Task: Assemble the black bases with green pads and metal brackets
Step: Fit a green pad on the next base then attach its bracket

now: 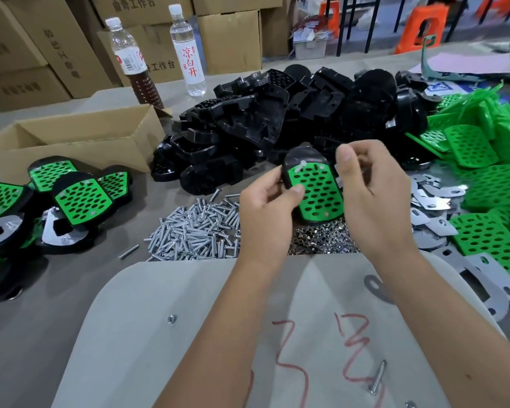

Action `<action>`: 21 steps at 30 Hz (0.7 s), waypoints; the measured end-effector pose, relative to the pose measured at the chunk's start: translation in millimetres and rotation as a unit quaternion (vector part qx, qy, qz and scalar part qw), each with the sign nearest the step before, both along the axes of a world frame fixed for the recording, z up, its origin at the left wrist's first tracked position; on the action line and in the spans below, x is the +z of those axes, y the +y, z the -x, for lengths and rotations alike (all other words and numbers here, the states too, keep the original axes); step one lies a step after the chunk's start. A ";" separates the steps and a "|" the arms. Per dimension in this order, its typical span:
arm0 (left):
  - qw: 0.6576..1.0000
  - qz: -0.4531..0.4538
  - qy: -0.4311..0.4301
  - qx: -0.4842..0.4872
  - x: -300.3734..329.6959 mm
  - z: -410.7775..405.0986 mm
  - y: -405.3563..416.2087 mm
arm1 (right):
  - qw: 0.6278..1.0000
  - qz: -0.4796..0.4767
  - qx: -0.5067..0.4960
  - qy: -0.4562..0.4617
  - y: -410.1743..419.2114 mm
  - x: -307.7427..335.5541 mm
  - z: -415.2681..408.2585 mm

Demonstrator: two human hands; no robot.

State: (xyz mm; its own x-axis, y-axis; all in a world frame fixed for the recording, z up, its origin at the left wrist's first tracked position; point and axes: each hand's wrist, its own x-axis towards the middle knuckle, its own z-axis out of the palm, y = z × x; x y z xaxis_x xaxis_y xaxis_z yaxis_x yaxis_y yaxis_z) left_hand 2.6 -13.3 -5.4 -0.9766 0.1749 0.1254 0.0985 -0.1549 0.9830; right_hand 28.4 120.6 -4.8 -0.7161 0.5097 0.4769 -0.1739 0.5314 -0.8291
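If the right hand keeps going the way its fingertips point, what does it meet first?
Probably the black base with green pad that the left hand holds: the right hand curls toward its top right edge. Depth is unclear.

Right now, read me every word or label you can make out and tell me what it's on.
"凉白开": red characters on the clear water bottle.
"工作台": end of the print on the cardboard boxes; its first characters are blurred.
Brown drink bottle label: too small to read.
Red scrawl on the grey sheet: not legible.
Left-hand boxes: print blurred.
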 end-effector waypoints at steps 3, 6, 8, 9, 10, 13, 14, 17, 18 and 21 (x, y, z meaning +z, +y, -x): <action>0.994 -0.082 -0.072 0.005 4.4 1.9 -0.7 | 0.988 0.070 0.091 -0.106 -2.0 -3.9 1.8; 0.992 -0.079 -0.095 0.010 5.6 3.1 -2.9 | 0.989 0.016 0.105 -0.104 -7.5 -4.3 1.4; 0.992 -0.060 -0.110 0.031 6.3 4.2 -4.8 | 0.992 -0.011 0.101 -0.077 -9.0 -3.5 0.0; 0.991 -0.059 -0.115 0.043 6.5 5.1 -5.7 | 0.992 -0.018 0.101 -0.071 -9.6 -3.1 -0.4; 0.990 -0.061 -0.115 0.051 6.7 5.6 -6.3 | 0.992 -0.025 0.099 -0.069 -10.7 -2.4 -0.9; 0.992 -0.058 -0.101 0.054 6.4 6.1 -6.9 | 0.992 -0.024 0.098 -0.073 -13.5 -2.7 -0.9; 0.992 -0.057 -0.101 0.051 6.7 5.7 -6.9 | 0.992 -0.019 0.098 -0.072 -13.5 -3.1 -0.9; 0.989 -0.069 -0.123 0.038 7.4 5.5 -7.8 | 0.992 -0.002 0.105 -0.069 -12.8 -3.1 -0.4; 0.988 -0.074 -0.131 0.035 7.7 5.7 -8.5 | 0.992 0.005 0.108 -0.071 -13.3 -3.2 0.2; 0.987 -0.073 -0.136 0.038 6.4 7.6 -9.7 | 0.989 0.029 0.121 -0.078 -14.0 -5.0 1.8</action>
